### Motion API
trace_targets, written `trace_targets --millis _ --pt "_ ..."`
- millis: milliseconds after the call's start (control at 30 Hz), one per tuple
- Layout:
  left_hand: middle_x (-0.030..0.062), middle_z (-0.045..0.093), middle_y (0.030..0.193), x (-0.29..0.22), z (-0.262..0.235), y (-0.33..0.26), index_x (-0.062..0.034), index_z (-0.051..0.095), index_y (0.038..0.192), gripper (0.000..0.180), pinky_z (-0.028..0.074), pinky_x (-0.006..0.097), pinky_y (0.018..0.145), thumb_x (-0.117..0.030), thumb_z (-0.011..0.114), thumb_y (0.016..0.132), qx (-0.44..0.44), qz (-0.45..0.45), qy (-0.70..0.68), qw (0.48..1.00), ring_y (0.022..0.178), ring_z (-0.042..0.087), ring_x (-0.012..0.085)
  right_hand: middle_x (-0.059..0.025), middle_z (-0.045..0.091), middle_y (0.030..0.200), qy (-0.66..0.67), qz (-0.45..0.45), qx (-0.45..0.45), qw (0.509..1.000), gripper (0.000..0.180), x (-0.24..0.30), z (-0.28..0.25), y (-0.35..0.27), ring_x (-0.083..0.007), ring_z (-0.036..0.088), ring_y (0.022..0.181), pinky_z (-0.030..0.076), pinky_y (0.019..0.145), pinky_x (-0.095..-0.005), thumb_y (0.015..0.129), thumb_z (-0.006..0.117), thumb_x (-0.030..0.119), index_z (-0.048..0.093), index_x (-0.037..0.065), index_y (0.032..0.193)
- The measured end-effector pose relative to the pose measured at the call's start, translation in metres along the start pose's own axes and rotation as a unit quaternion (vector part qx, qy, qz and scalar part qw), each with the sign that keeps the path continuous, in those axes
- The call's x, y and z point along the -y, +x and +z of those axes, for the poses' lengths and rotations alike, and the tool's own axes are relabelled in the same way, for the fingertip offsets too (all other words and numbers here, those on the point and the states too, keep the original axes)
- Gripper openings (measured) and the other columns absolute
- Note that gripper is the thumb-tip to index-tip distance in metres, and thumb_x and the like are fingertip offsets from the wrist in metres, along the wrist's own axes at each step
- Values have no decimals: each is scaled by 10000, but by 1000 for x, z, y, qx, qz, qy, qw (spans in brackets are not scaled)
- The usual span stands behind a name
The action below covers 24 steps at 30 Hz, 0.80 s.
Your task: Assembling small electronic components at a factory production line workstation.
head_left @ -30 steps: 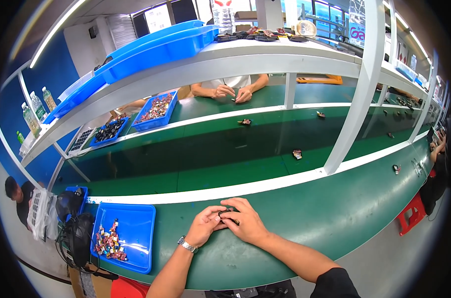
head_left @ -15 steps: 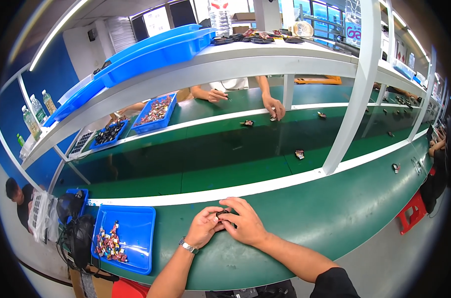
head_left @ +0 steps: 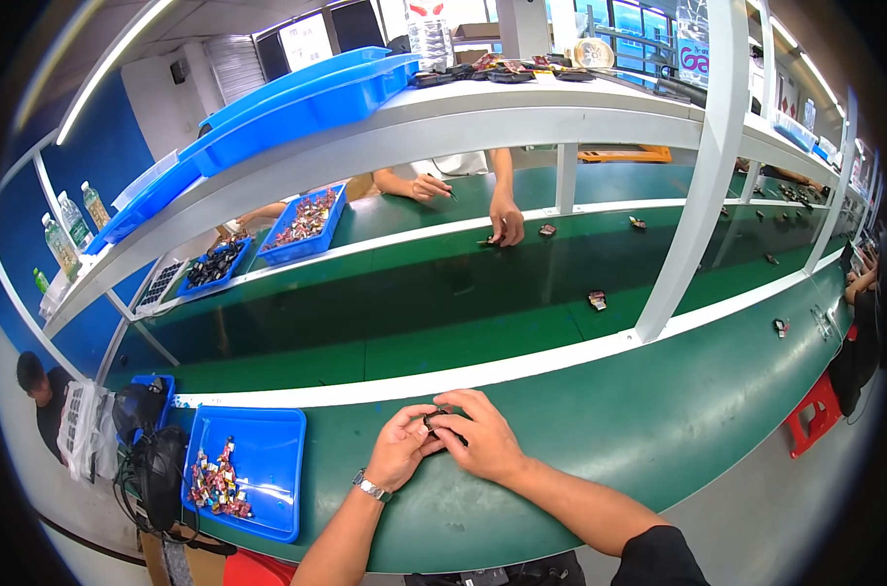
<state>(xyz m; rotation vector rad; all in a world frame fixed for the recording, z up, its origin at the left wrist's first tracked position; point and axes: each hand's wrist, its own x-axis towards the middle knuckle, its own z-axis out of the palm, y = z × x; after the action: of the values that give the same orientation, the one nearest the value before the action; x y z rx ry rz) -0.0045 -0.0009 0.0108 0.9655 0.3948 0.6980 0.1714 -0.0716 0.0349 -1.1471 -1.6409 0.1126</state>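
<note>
Over the near green worktop, my left hand [head_left: 396, 453] and my right hand [head_left: 482, 444] meet with bent fingers around a small black part [head_left: 431, 421]. Both hands' fingers close on it, covering most of it, so its exact kind does not show. To the left of my hands lies a blue tray [head_left: 279, 459]. Inside it is a heap of small red, yellow and white components [head_left: 217, 484].
A white rail [head_left: 443, 378] separates the worktop from a green belt carrying small parts [head_left: 597, 301]. Across it, a co-worker's hand [head_left: 505, 223] touches a part. A white post [head_left: 697, 186] rises right, under a shelf with blue trays [head_left: 297, 112]. Black cabled items [head_left: 155, 469] sit far left.
The co-worker's hand has shifted left to another part, leaving one behind on the belt. My hands stay together around the black part, with only slight finger movement.
</note>
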Motion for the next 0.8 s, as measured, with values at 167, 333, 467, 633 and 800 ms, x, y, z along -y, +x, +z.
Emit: trace_targets --millis 167,333,467,633,800 --pt "130 640 1225 -1 1 0 -27 467 1343 343 542 387 975 -108 553 1021 -10 -17 14 1000 1132 628 216 -80 635 1017 -58 -71 4 996 223 -2 -2 4 -278 628 933 546 788 -370 721 742 2 698 50 935" --pt "133 638 1231 1 1 -1 -20 463 1345 343 540 393 977 -109 546 1024 -30 -18 20 999 1126 630 221 -79 629 997 -92 -73 14 993 232 3 -2 5 -263 621 898 546 754 -355 716 741 3 696 49 938" --pt "139 636 1238 -1 2 -1 -9 457 1344 341 537 407 987 -99 537 1025 -30 -24 22 999 1132 633 234 -71 623 1005 -108 -73 26 991 218 3 0 5 -258 618 906 548 751 -357 737 738 12 697 49 948" --pt "141 636 1235 1 4 1 -6 458 1336 329 534 434 1010 -92 529 1027 -20 -21 19 999 1132 637 241 -65 619 988 -127 -75 32 989 199 -1 2 1 -253 618 900 551 731 -349 752 748 17 702 52 943" --pt "134 640 1211 0 6 0 -5 463 1326 310 536 442 1015 -81 515 1029 -30 -26 31 999 1126 640 241 -57 621 956 -96 -43 3 994 160 1 4 2 -236 618 861 547 692 -336 757 755 7 707 53 903"
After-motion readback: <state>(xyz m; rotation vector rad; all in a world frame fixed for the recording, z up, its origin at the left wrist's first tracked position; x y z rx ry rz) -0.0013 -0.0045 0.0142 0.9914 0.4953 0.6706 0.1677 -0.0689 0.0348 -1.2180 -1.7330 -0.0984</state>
